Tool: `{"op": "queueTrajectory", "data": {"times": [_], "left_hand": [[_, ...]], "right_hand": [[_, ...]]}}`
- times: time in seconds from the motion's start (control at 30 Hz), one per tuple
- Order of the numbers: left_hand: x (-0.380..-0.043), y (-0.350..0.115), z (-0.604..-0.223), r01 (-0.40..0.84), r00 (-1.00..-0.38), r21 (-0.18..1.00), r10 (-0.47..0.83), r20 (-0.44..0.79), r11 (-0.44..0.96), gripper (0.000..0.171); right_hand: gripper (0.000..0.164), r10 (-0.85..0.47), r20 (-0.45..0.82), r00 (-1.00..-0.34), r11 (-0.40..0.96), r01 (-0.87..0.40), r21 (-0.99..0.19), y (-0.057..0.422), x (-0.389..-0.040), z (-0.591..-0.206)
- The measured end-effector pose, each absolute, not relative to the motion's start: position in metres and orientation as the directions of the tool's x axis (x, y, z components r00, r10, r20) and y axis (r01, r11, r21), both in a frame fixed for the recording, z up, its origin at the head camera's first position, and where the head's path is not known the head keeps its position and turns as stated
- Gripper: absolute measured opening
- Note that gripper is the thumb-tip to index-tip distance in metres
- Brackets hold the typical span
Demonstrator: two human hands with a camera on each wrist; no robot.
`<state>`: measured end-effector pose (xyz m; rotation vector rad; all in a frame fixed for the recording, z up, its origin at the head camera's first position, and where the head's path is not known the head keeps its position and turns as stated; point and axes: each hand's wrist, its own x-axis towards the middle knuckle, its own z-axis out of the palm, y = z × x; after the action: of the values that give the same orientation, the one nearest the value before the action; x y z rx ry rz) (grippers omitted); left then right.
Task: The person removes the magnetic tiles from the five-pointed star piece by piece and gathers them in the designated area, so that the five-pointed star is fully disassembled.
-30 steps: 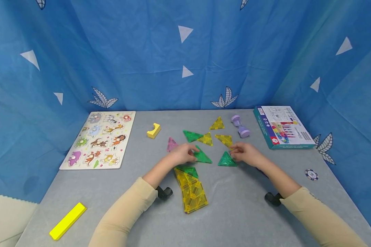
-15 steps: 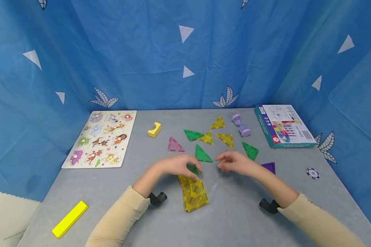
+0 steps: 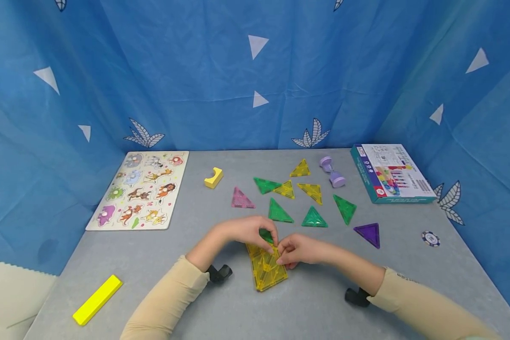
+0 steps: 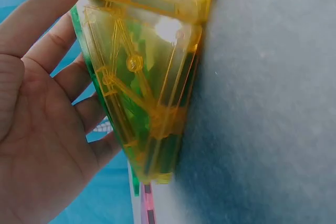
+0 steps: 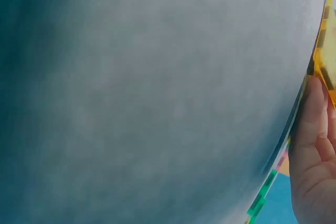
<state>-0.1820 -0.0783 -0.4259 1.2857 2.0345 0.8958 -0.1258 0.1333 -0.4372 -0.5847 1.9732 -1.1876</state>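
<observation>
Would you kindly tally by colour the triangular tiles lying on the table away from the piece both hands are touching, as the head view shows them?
Green tiles: 4
Yellow tiles: 3
Pink tile: 1
Purple tile: 1
Total: 9

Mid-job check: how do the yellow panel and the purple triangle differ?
The yellow panel is made up of several pieces; the purple triangle is a single tile. The panel is larger than the triangle. The left hand and right hand are at the panel, while neither touches the triangle. Both are straight-edged and on the gray table.
</observation>
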Motion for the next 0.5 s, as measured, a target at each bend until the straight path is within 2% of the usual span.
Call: {"op": "queueTrajectory", "data": {"times": [0.2,0.37,0.5], "left_hand": [[-0.183,-0.083,-0.429,0.505,-0.426,0.792,0.897,-0.118,0.344,0.005],[-0.181,-0.085,-0.431,0.471,-0.46,0.793,0.875,-0.153,0.387,0.004],[-0.181,-0.087,-0.434,0.449,-0.465,0.809,0.872,-0.151,0.379,0.004]], "right_hand": [[0.014,-0.697,-0.292,-0.655,0.418,-0.04,-0.907,0.141,-0.135,-0.438],[0.013,-0.728,-0.27,-0.63,0.391,-0.058,-0.918,0.144,-0.14,-0.439],[0.011,-0.766,-0.234,-0.599,0.366,-0.107,-0.925,0.148,-0.141,-0.438]]}}
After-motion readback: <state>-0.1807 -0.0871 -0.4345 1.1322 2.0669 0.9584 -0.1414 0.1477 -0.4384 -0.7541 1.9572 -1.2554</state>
